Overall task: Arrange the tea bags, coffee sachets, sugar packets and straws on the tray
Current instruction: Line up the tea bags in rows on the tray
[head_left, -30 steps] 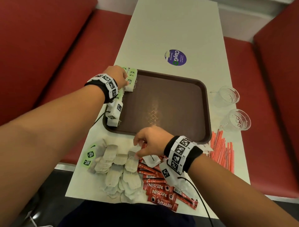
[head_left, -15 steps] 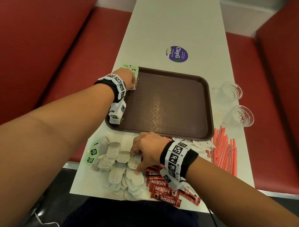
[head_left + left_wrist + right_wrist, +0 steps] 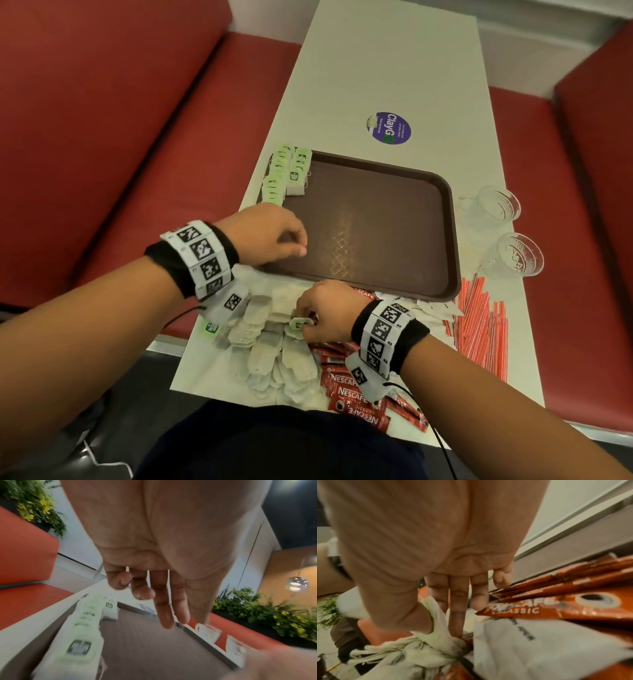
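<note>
The brown tray lies mid-table. Several green-tagged tea bags line its far left edge, blurred in the left wrist view. My left hand hovers over the tray's near left corner, fingers loosely curled and holding nothing. My right hand pinches a tea bag between thumb and fingers above the loose tea bag pile. The right wrist view shows that pinched tea bag. Red Nescafe sachets lie under my right wrist, white sugar packets beside it, and red straws at the right.
Two glass cups stand right of the tray. A purple sticker marks the table beyond it. Red bench seats flank the narrow white table. The table's near edge runs just under the piles.
My left hand has drawn back from the tray's far left corner to its near left corner, leaving tea bags there. My right hand has taken hold of a tea bag from the pile.
</note>
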`<state>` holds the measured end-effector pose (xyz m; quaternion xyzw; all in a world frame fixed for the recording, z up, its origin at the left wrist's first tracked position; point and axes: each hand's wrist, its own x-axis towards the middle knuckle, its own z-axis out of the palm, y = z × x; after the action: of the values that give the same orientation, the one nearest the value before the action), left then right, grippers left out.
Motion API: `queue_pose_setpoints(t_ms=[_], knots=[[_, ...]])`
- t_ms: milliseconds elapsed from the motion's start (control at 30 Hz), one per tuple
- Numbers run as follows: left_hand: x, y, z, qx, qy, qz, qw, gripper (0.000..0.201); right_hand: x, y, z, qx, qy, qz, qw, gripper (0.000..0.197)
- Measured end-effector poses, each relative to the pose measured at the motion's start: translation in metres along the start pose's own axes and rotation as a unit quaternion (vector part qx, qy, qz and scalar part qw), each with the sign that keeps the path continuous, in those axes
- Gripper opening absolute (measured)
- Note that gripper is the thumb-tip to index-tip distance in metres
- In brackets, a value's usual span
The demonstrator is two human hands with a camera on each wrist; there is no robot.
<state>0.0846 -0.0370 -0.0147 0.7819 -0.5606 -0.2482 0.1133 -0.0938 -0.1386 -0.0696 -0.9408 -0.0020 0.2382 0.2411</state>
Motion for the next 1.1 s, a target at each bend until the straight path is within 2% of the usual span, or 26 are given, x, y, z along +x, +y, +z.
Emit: queue_pose_setpoints(t_ms=[67,167,267,433,533,600,700,767,867,1100], knots=[[-0.019,0.001,0.013,0.01,-0.058,0.02,0.998,0.027,-0.001,0.001,0.0,0.02,0.01,0.01,1.0,0.024],[-0.039,-0.001,0.034,0.04,-0.141,0.01,0.989,0.048,-0.002,0.001,-0.002,0.047,0.025,0.02,0.998,0.017],[-0.048,-0.004,0.053,0.084,-0.172,0.001,0.982,0.051,-0.003,0.001,-0.002,0.083,0.047,0.035,0.995,0.013],[-0.051,-0.005,0.059,0.066,-0.094,-0.001,0.993,0.023,-0.007,-0.001,-0.004,0.149,0.109,0.036,0.982,0.012],[-0.05,-0.001,0.05,0.039,-0.034,0.008,0.999,0.019,-0.008,0.002,-0.006,0.209,0.163,0.043,0.963,0.024],[-0.048,0.002,0.041,0.025,-0.002,0.009,1.0,0.018,-0.008,0.006,-0.008,0.244,0.191,0.059,0.949,0.017],[-0.047,0.005,0.031,-0.001,0.038,0.015,0.999,0.017,-0.007,0.008,-0.012,0.292,0.247,0.065,0.922,0.022],[-0.047,0.004,0.025,-0.009,0.059,-0.008,0.998,0.014,-0.008,0.009,-0.016,0.314,0.268,0.064,0.909,0.02],[-0.046,0.003,0.014,-0.025,0.104,-0.04,0.994,0.012,-0.01,0.014,-0.019,0.319,0.271,0.052,0.907,0.017],[-0.032,0.011,0.003,-0.055,0.136,0.004,0.989,0.012,0.0,0.018,-0.031,0.257,0.291,0.007,0.921,0.014]])
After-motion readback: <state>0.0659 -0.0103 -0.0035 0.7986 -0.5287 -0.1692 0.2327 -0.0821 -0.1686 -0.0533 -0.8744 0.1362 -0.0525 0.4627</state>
